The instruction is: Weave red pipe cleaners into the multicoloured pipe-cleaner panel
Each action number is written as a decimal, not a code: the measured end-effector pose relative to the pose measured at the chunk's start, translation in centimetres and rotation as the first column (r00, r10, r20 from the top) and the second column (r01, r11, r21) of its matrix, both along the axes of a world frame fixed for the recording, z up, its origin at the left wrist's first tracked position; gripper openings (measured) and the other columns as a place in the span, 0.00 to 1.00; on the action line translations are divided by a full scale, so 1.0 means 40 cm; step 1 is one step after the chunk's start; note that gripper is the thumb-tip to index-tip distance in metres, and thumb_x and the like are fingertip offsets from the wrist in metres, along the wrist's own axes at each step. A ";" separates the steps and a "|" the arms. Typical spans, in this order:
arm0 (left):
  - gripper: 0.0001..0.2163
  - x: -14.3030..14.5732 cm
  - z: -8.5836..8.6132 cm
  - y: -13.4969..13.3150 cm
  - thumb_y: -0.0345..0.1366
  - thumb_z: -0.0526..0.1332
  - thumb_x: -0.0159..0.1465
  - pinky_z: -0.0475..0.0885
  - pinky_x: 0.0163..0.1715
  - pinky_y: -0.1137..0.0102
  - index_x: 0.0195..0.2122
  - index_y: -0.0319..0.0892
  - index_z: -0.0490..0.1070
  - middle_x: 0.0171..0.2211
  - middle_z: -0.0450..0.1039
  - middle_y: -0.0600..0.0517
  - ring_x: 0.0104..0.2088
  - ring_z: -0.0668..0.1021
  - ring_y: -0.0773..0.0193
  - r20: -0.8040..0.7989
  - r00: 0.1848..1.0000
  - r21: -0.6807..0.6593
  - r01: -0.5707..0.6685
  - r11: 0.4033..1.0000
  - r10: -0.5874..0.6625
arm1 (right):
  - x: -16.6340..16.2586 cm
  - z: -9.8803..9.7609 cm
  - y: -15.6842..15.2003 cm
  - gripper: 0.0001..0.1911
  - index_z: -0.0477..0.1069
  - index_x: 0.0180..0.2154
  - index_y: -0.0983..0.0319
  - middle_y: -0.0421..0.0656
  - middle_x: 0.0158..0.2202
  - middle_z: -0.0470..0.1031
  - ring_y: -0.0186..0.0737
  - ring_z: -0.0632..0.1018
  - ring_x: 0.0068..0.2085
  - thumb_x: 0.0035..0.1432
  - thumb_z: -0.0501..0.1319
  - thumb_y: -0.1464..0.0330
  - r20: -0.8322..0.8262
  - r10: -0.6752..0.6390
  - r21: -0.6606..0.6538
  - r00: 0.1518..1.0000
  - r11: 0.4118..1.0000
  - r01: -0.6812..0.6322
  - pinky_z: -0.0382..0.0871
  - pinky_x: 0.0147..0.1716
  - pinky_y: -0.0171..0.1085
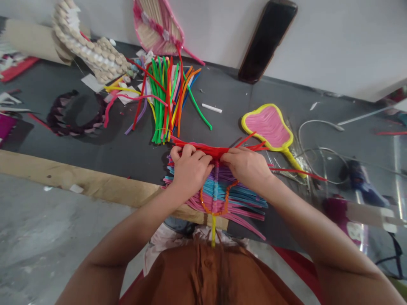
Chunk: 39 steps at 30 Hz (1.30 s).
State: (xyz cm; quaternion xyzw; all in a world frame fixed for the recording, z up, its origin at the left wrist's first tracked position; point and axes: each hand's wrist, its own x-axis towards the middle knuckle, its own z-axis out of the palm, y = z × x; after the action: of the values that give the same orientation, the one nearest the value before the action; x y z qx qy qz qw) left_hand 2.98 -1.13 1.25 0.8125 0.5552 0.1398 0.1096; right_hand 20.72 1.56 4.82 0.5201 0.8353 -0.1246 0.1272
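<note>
Rows of purple, blue and pink pipe cleaners (pixel 238 197) lie crosswise over a central stem, with a yellow end (pixel 213 231) sticking out toward my body. An orange pipe cleaner (pixel 227 197) curves in a U over them. Along the far edge runs a bunch of red pipe cleaners (pixel 210 149). My left hand (pixel 192 169) has its fingers curled on the bunch left of the stem. To the right of the stem, my right hand (pixel 246 167) pinches the same red strands. My fingertips partly hide them.
Beyond my hands lies a bundle of coloured pipe cleaners (pixel 162 101). A pink and yellow fan shape (pixel 269 127) lies to the right, near coiled wire (pixel 321 152). A phone (pixel 267 40) leans on the wall. At the left sits a dark headband (pixel 76 114).
</note>
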 end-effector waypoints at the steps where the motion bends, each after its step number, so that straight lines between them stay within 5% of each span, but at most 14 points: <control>1: 0.09 0.000 0.003 0.002 0.40 0.59 0.67 0.53 0.45 0.50 0.38 0.45 0.77 0.39 0.80 0.50 0.46 0.67 0.51 -0.009 1.000 -0.010 0.002 1.000 -0.002 | -0.002 -0.003 -0.001 0.15 0.76 0.45 0.56 0.43 0.45 0.78 0.42 0.75 0.46 0.67 0.51 0.69 -0.002 0.001 0.002 1.000 1.000 -0.001 0.61 0.31 0.35; 15: 0.09 0.007 0.019 0.073 0.29 0.58 0.65 0.54 0.42 0.53 0.28 0.43 0.74 0.25 0.76 0.50 0.40 0.67 0.54 -0.179 0.974 -0.073 0.125 0.989 -0.136 | 0.013 -0.012 -0.021 0.15 0.74 0.43 0.65 0.51 0.40 0.76 0.48 0.73 0.45 0.66 0.49 0.73 0.067 0.064 0.076 0.996 0.995 -0.069 0.61 0.41 0.39; 22: 0.09 -0.001 0.011 0.076 0.32 0.57 0.66 0.55 0.42 0.54 0.29 0.44 0.72 0.28 0.77 0.50 0.41 0.68 0.53 -0.146 0.978 -0.076 0.137 0.988 -0.147 | 0.014 -0.020 -0.027 0.15 0.74 0.45 0.65 0.51 0.41 0.76 0.47 0.72 0.44 0.66 0.50 0.74 -0.054 0.080 0.112 0.995 0.991 -0.073 0.62 0.43 0.40; 28: 0.11 0.009 0.008 0.068 0.29 0.55 0.65 0.57 0.42 0.53 0.28 0.44 0.72 0.28 0.77 0.47 0.40 0.69 0.51 -0.224 0.965 0.014 0.139 0.990 -0.132 | 0.006 -0.009 -0.114 0.20 0.71 0.55 0.64 0.50 0.44 0.75 0.46 0.72 0.44 0.65 0.50 0.76 -0.199 0.245 0.087 0.949 0.969 -0.231 0.66 0.44 0.40; 39: 0.12 -0.008 0.081 0.047 0.22 0.52 0.62 0.61 0.45 0.48 0.33 0.40 0.73 0.28 0.74 0.44 0.40 0.71 0.48 -0.459 0.876 0.123 0.225 0.967 -0.145 | -0.014 -0.032 -0.144 0.22 0.68 0.59 0.65 0.53 0.49 0.75 0.49 0.73 0.46 0.66 0.50 0.73 -0.149 0.242 0.029 0.959 0.970 -0.240 0.70 0.45 0.44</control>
State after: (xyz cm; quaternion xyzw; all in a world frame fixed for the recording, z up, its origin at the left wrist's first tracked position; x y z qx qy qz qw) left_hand 2.64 0.77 4.50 0.8786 0.4708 -0.0141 -0.0787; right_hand 20.18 -4.21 3.55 0.4042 0.9003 -0.1431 0.0748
